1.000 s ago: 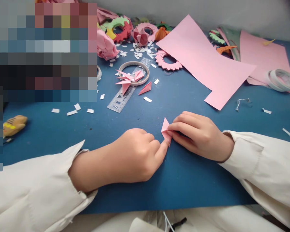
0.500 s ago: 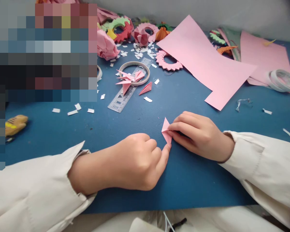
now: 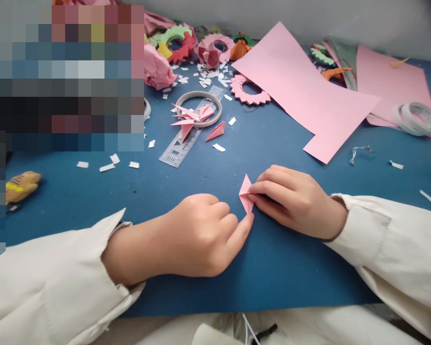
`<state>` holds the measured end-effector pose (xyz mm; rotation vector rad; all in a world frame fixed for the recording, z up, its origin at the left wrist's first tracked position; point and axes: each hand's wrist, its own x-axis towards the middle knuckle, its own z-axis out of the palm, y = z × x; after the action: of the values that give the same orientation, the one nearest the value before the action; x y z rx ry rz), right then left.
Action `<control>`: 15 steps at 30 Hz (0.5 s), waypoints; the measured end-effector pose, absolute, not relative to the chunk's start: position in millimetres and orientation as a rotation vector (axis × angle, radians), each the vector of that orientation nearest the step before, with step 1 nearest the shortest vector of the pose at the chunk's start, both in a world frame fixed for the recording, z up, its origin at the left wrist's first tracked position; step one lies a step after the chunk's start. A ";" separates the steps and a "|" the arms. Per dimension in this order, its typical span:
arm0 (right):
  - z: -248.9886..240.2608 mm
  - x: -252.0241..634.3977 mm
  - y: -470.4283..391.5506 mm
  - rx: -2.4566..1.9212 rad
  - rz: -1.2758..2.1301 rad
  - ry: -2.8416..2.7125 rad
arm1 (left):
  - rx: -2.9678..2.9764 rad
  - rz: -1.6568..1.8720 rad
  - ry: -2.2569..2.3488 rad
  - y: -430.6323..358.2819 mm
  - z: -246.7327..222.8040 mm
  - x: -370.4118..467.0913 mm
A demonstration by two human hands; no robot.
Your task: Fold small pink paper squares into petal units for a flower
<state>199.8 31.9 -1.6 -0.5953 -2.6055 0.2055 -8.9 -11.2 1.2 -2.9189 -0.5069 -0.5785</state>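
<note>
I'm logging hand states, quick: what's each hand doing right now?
Left hand: curled closed, a fingertip touching the lower tip of the small pink folded paper.
Right hand: closed, fingertips holding that paper's right side.

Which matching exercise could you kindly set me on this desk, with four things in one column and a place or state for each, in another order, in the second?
Things
1. Small folded pink paper
2. Clear ruler
3. Large pink sheet
4. White tape rolls

Places or states
A. Lying slantwise, crossed by a beige ring
B. At the far right, beyond the right hand
C. At the fingers of the right hand, its lower tip at a finger of the left hand
D. Spread out, with a step cut into its near edge

Right pairs: 1-C, 2-A, 3-D, 4-B
</note>
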 end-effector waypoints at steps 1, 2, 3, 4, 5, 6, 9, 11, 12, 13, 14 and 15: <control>-1.7 199.9 31.9 -0.597 0.201 -2.605 | -2.928 -0.583 -0.488 -11.2 1.6 -9.0; -1.9 200.0 31.9 -0.597 0.195 -2.605 | -2.939 -0.589 -0.468 -11.5 2.2 -9.1; -2.1 200.0 31.9 -0.597 0.192 -2.606 | -2.952 -0.595 -0.452 -11.9 2.9 -9.2; -2.3 200.0 31.9 -0.596 0.192 -2.608 | -2.961 -0.609 -0.436 -12.4 3.4 -9.4; -2.5 200.0 31.9 -0.596 0.192 -2.610 | -2.971 -0.627 -0.421 -12.9 3.8 -9.7; -2.6 200.0 31.9 -0.594 0.194 -2.611 | -2.980 -0.650 -0.408 -13.3 4.0 -9.9; -2.7 200.5 31.9 -0.594 0.190 -2.613 | -2.965 -0.707 -0.418 -13.0 3.4 -10.4; -2.3 200.7 31.9 -0.596 0.179 -2.615 | -2.944 -0.662 -0.459 -11.6 2.7 -10.2; -2.1 200.6 32.0 -0.596 0.177 -2.616 | -2.933 -0.632 -0.475 -11.0 2.3 -9.9; -1.8 200.4 32.0 -0.597 0.177 -2.616 | -2.929 -0.603 -0.483 -10.4 2.1 -9.7; -1.6 200.1 32.1 -0.596 0.179 -2.617 | -2.928 -0.586 -0.482 -10.1 1.9 -9.6; -1.5 199.8 32.2 -0.596 0.182 -2.618 | -2.926 -0.587 -0.477 -10.1 1.8 -9.5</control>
<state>199.8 32.2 -1.5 -0.5964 -2.6176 0.1819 -9.5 -10.1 1.8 -2.9256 -0.4771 -0.5869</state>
